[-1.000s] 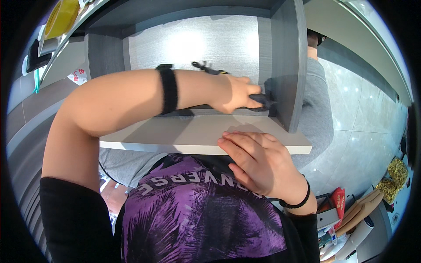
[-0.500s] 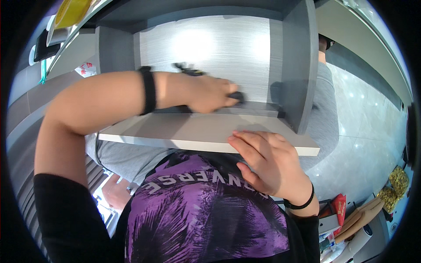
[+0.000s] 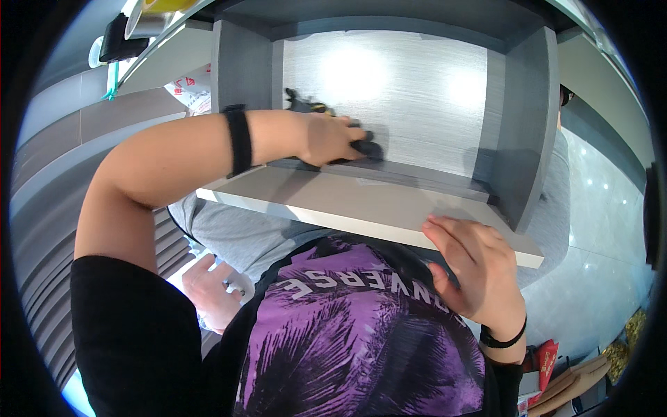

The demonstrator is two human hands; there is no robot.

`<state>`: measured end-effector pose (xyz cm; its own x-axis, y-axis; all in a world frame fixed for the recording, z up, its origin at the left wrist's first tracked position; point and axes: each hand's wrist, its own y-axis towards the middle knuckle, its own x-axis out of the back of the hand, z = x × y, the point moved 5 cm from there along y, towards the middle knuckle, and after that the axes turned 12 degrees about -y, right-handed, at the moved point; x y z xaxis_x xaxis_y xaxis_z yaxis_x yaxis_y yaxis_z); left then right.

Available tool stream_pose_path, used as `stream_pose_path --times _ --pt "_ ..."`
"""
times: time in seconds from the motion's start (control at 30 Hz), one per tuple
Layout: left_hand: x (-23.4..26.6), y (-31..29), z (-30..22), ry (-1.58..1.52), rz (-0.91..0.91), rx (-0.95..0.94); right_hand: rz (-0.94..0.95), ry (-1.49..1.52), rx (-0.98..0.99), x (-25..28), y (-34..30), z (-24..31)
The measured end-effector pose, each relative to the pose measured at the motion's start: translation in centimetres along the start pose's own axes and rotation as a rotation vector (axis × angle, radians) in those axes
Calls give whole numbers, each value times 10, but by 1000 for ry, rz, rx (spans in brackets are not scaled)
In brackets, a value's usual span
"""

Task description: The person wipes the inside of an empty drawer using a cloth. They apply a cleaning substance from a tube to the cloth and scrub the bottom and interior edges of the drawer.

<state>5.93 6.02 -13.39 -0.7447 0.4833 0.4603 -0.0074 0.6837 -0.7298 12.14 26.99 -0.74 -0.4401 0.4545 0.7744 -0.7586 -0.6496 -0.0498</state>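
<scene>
My left hand reaches down into the left front of an open grey drawer. Its fingers curl around a dark black object, blurred and partly hidden by the hand. Beyond my wrist, a black item with yellow bits lies on the pale wood-grain bottom; whether both dark parts belong together I cannot tell. My right hand rests at the right part of the drawer's light front panel, fingers stretched out and holding nothing.
Another person's hand shows at the lower left, below my left arm. A white bag with red print sits left of the drawer. A black object and a yellow-topped container stand at upper left. A red packet lies lower right.
The view has shifted, so the drawer appears further right. My left hand has moved left within the drawer, toward its left wall. My right hand stays at the front panel, slightly further along it.
</scene>
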Motion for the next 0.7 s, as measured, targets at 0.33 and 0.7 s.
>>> stream_pose_path --times 0.33,0.7 --pt "-50 -53 27 517 625 246 1 -45 -5 0 2 5" --pt "-40 -104 14 232 433 249 -2 -56 -17 -1 2 3"
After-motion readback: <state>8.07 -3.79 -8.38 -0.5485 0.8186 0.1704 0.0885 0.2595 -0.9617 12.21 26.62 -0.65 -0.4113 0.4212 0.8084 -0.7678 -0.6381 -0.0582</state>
